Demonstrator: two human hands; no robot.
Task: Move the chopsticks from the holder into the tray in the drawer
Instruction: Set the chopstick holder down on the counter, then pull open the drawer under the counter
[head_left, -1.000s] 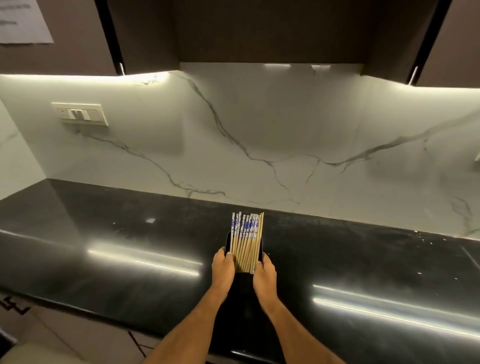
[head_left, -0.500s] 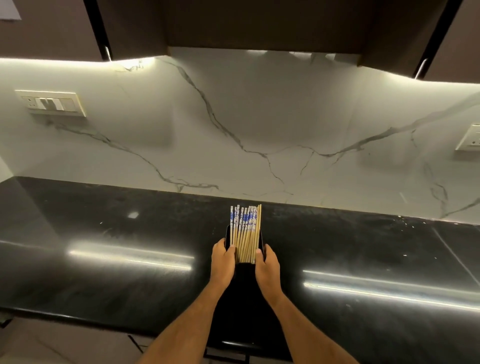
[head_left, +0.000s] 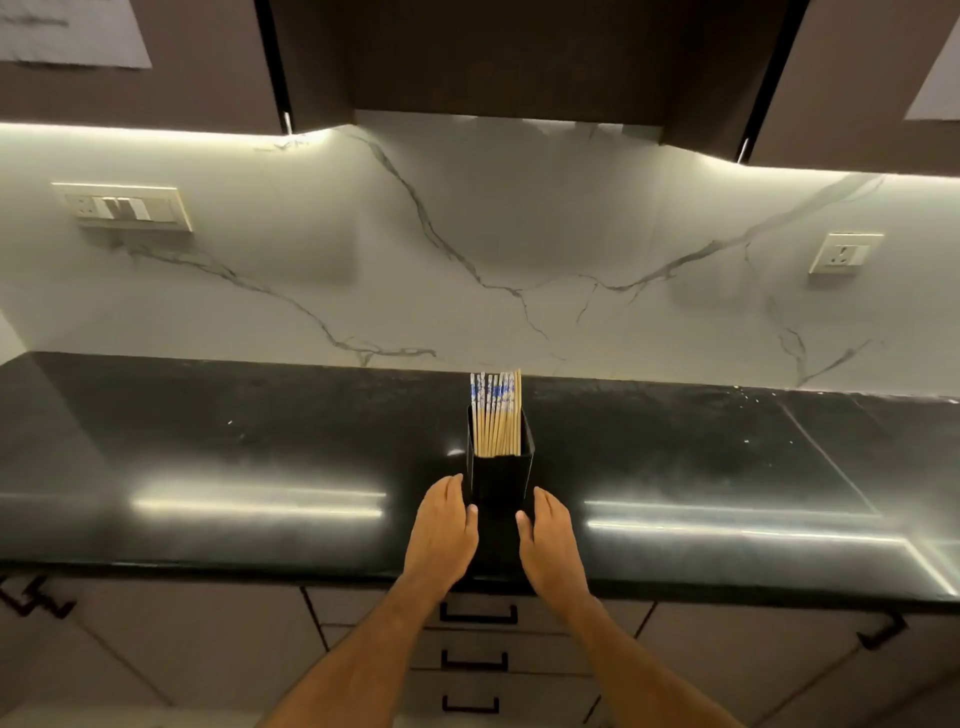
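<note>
A black square holder (head_left: 500, 480) stands upright on the black countertop (head_left: 260, 441), close to its front edge. Several wooden chopsticks (head_left: 496, 415) with blue-and-white tops stick out of it. My left hand (head_left: 444, 532) lies by the lower left side of the holder and my right hand (head_left: 550, 540) by its lower right side. Both have loose fingers, with the thumbs near the holder's front corners. Neither hand is wrapped around it. Below the counter is a stack of shut drawers with black handles (head_left: 478, 613). No tray is in view.
A white marble backsplash (head_left: 519, 249) rises behind the counter, with a switch plate (head_left: 124, 208) at left and a socket (head_left: 844, 253) at right. Dark wall cabinets (head_left: 519, 52) hang overhead. Cabinet doors flank the drawers.
Both hands slid down from the holder's upper sides to its base and loosened. The view pulled back, and the drawers below the counter came into sight.
</note>
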